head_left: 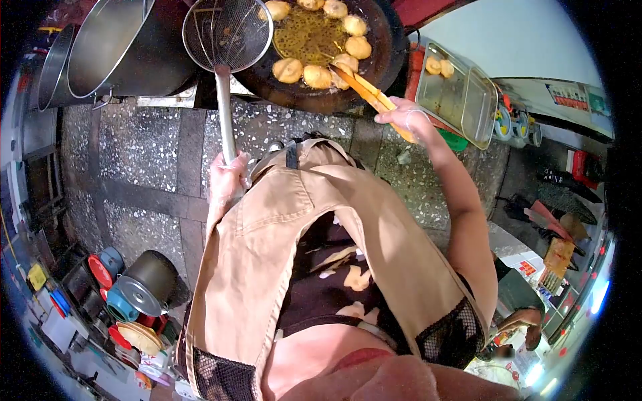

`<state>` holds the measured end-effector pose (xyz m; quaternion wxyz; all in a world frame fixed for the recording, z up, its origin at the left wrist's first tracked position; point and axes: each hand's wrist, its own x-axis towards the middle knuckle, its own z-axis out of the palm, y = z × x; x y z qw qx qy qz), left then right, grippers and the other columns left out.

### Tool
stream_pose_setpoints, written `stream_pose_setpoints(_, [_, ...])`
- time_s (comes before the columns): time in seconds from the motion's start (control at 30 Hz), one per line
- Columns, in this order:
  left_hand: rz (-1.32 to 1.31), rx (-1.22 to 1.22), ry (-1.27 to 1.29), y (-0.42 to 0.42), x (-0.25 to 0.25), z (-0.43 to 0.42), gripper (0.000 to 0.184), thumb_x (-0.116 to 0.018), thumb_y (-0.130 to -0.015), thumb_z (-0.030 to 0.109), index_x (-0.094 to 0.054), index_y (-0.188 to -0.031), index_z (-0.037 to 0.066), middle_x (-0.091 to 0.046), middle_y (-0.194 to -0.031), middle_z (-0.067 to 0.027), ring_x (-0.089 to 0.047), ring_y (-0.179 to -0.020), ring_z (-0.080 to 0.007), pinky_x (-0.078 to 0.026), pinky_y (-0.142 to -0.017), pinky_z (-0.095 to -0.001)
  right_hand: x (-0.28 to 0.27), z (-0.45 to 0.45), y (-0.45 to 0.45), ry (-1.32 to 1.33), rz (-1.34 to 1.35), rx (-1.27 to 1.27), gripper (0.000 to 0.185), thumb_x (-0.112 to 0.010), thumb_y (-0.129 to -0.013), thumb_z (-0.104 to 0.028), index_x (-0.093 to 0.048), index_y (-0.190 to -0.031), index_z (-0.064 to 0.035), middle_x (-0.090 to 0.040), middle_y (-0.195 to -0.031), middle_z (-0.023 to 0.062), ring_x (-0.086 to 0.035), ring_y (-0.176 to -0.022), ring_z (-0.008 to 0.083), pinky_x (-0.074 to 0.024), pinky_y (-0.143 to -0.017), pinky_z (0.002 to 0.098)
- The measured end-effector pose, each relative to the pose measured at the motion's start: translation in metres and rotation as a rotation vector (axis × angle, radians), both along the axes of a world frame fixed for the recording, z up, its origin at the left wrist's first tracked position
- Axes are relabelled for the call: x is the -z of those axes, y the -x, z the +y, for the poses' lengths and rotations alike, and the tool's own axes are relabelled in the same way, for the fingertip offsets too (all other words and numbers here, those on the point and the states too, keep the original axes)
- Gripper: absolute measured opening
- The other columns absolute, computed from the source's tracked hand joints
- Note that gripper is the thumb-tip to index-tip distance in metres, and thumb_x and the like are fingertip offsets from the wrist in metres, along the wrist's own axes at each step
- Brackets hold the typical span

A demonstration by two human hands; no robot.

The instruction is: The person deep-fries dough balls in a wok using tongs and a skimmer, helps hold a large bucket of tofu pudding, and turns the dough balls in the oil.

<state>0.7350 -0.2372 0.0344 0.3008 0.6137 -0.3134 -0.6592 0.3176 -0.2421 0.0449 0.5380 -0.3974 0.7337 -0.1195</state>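
My left hand (227, 177), in what looks like a clear plastic glove, is closed around the long handle of a wire mesh skimmer (228, 30). The skimmer's round basket hangs beside the rim of a dark wok (386, 63), with no food visible in it. Bubbling oil (307, 37) fills the wok's middle, ringed by several golden dough balls (317, 77). My right hand (406, 118), also apparently gloved, grips a pair of wooden tongs (376, 97). Their tips touch or overlap the dough balls at the wok's near right side.
Right of the wok stands a rectangular tray (448, 87) with a wire rack and fried balls (439, 67) at its far end. Large metal pots (110, 50) stand on the left. Behind me are a lidded pot (150, 281) and another person's hand (525, 324).
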Motion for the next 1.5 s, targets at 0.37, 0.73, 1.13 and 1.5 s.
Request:
stream_pose_setpoints(0.37, [0.049,-0.057,-0.032,0.008,-0.007,0.001,0.012,-0.061,-0.081,0.010,-0.051,-0.085,0.005,-0.047,-0.055,0.0006,-0.042,-0.040,-0.0089,-0.036,-0.038,-0.0242,0.022,-0.014,-0.034,-0.069,0.065,-0.115,0.075,-0.078,-0.061,-0.030,-0.048,-0.126,-0.0058,-0.056,-0.119,0.0165,-0.054,-0.109,0.0263,-0.0390,-0.094,0.0322])
stream_pose_setpoints(0.73, [-0.005,0.025,-0.050,0.010,-0.002,0.005,0.012,-0.062,-0.079,0.010,-0.052,-0.084,0.006,-0.046,-0.054,0.0017,-0.042,-0.039,-0.0081,-0.035,-0.037,-0.0238,-0.026,-0.016,-0.065,0.046,0.803,-0.674,0.061,-0.069,-0.071,-0.031,-0.041,-0.121,-0.0085,-0.058,-0.105,0.0179,-0.059,-0.097,0.0321,-0.0474,-0.084,0.0393])
stream_pose_setpoints(1.13, [-0.106,0.148,-0.049,0.009,0.001,0.001,0.013,-0.063,-0.078,0.012,-0.053,-0.083,0.005,-0.048,-0.053,0.0005,-0.043,-0.039,-0.0092,-0.035,-0.037,-0.0242,-0.003,-0.024,-0.059,-0.083,0.581,-0.424,0.069,-0.073,-0.067,-0.039,-0.047,-0.120,-0.0048,-0.061,-0.107,0.0172,-0.059,-0.101,0.0316,-0.0473,-0.087,0.0383])
stream_pose_setpoints(1.5, [-0.287,0.449,-0.147,0.001,-0.011,-0.032,0.042,-0.056,-0.086,0.046,-0.058,-0.083,0.004,-0.049,-0.055,0.0008,-0.044,-0.043,-0.0088,-0.035,-0.040,-0.0244,0.006,-0.026,-0.088,-0.071,0.440,-0.398,0.074,-0.074,-0.064,-0.040,-0.047,-0.123,-0.0033,-0.058,-0.114,0.0195,-0.056,-0.106,0.0316,-0.0453,-0.092,0.0372])
